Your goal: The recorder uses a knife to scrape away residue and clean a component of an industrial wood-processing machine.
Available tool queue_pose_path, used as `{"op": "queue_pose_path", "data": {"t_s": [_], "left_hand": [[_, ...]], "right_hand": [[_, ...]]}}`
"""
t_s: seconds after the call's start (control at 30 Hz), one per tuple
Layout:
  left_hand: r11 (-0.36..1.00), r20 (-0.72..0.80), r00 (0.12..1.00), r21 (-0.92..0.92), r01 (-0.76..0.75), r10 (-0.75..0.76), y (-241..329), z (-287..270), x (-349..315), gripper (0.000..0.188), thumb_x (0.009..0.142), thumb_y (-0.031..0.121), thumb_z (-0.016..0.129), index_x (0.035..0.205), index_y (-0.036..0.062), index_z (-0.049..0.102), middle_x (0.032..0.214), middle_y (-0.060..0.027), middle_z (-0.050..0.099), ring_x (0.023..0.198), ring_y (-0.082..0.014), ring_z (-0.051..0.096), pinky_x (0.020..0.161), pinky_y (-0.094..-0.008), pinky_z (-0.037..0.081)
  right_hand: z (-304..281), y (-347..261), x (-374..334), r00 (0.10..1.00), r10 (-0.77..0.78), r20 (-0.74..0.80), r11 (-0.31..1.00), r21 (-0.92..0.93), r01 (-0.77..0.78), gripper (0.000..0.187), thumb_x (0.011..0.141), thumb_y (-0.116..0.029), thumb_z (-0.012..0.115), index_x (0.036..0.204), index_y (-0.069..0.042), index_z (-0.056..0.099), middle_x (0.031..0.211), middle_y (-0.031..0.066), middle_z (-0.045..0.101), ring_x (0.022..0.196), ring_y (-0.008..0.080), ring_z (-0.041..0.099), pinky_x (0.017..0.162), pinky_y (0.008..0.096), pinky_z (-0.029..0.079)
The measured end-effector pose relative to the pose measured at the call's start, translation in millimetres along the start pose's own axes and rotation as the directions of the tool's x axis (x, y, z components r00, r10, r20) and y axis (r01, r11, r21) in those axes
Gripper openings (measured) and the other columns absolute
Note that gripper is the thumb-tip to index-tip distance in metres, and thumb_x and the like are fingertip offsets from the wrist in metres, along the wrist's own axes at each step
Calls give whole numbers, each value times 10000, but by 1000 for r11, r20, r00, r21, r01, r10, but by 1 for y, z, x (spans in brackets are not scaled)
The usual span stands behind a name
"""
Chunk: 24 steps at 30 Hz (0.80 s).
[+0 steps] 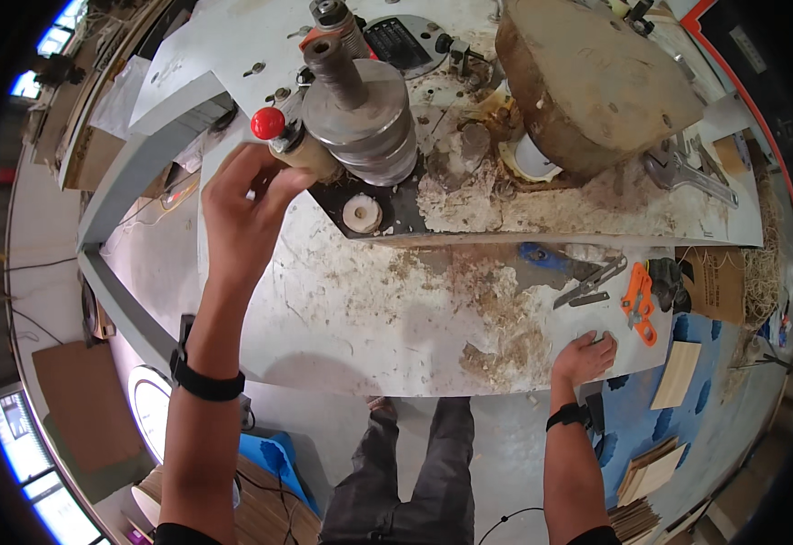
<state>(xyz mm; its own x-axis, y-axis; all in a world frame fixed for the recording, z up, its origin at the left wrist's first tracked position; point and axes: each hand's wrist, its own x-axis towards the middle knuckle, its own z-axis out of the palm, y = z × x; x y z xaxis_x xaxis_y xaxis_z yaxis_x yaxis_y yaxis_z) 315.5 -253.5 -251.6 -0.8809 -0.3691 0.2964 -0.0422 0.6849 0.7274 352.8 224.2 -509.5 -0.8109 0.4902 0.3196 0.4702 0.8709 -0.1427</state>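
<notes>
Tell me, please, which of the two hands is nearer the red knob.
The left hand: it is raised beside the pale cylinder below the knob. The right hand is far from it, at the table's front edge near the orange tool.

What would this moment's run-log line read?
left hand: at red-knobbed cylinder | right hand: on white tabletop | nearby: orange hand tool
</notes>
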Motion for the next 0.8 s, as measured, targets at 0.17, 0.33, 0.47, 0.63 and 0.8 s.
{"op": "queue_pose_path", "data": {"t_s": [0.17,0.33,0.47,0.63,0.8], "left_hand": [[998,32,999,57,-41,39,-6,11,-4,403,722,228,877,937,-31,656,808,-29,578,655,-107,479,608,-264,418],[991,19,1000,134,-22,19,-5,4,0,496,685,324,883,902,-35,619,795,-53,571,643,-128,475,592,-274,414],[947,-166,970,242,213,-176,-31,-20,-1,374,735,192,881,895,-35,631,791,-46,602,606,-111,498,587,-260,432],[1000,-54,998,1,32,-31,5,2,-16,427,709,247,900,904,-23,633,839,-39,615,659,-88,528,590,-247,434],[930,-247,968,345,127,-41,-22,-15,-2,337,780,224,853,916,-7,650,889,-79,667,650,-155,570,603,-302,468]], "right_hand": [[-5,-6,0,999,38,37,999,-3,-38,321,963,-237,537,1232,-63,526,1330,120,519,1204,352,503,937,516,425],[-1,-2,0,999,37,29,999,-7,-36,318,962,-235,542,1230,-64,526,1328,119,519,1208,351,502,939,512,425],[0,-3,-1,999,31,11,999,12,-31,311,960,-229,548,1225,-67,532,1324,114,521,1209,348,503,938,508,427],[-1,1,1,1000,18,-3,1000,1,-18,307,961,-224,544,1226,-70,534,1326,107,521,1207,345,504,939,508,426],[-2,-8,-2,998,57,27,998,6,-57,307,962,-218,543,1232,-70,528,1333,107,514,1204,345,504,933,514,426]]}}
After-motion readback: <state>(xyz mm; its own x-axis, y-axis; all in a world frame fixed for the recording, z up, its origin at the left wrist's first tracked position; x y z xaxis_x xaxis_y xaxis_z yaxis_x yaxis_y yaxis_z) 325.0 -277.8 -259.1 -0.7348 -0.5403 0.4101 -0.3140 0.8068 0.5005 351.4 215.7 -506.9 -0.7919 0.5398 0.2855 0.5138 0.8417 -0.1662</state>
